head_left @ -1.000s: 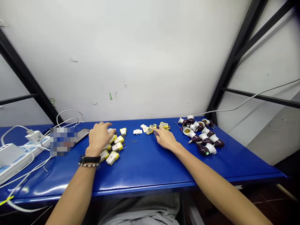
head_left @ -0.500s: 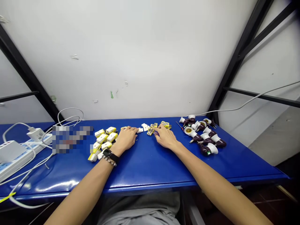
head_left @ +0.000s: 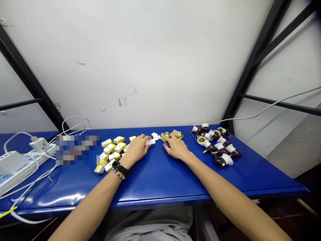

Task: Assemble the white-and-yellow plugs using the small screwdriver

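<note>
At the middle of the blue table, my left hand [head_left: 137, 149] has its fingertips closed on a white plastic cover [head_left: 150, 142]. More white covers [head_left: 155, 136] lie just beyond it. My right hand [head_left: 177, 148] is bent low over the table, its fingertips against an opened yellow plug body [head_left: 164, 135] with metal parts showing. Under its thumb and fingers sits a slim tool with a purple see-through handle [head_left: 166, 144], mostly hidden. Another opened yellow plug body [head_left: 178, 134] lies behind that hand. White-and-yellow plugs [head_left: 109, 148] are heaped left of my left hand.
Several dark purple and white lamp holders [head_left: 220, 147] are piled on the right, beside a thin red-handled screwdriver [head_left: 192, 135]. To the left lie a power strip [head_left: 22, 167] and white cables [head_left: 31, 182]. A white wall [head_left: 160, 67] and black frame bars [head_left: 247, 70] bound the table [head_left: 160, 180].
My left hand has moved slightly right and taken hold of a white cover, drawing it nearer. The yellow plug body by my right fingertips has shifted; that hand stays almost in place.
</note>
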Demonstrator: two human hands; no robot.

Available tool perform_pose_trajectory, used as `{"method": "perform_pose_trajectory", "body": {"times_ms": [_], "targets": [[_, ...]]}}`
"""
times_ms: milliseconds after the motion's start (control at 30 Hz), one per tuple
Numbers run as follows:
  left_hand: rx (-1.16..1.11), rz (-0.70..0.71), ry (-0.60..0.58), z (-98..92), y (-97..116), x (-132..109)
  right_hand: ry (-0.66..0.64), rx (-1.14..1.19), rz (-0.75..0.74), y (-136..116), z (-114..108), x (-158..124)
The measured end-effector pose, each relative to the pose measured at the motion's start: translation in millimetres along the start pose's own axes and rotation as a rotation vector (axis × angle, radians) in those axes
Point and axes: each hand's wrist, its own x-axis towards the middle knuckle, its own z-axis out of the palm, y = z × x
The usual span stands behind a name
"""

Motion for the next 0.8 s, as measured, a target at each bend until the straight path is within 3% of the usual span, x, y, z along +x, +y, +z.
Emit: {"method": "perform_pose_trajectory", "body": {"times_ms": [100, 233, 433, 567, 800], "targets": [[-0.079, -0.021, 0.031, 1.4, -3, 1, -0.048, -0.022, 0.019, 1, 1, 1], [-0.139, 0.013, -0.016, 4.5, -1, 1, -0.016, 0.033, 0.015, 2, 1, 2], [-0.012, 0.075, -0.11, -0.2, 11, -1, 0.053, 0.216, -0.001, 6, 2, 6], [-0.049, 0.051, -0.141, -3.7, 11, -2, 0.0, 0.211, 0.049, 8, 2, 7], [-0.157, 0.022, -0.026, -2.4, 5, -2, -0.027, 0.248, 0.067, 11, -4, 7]]}}
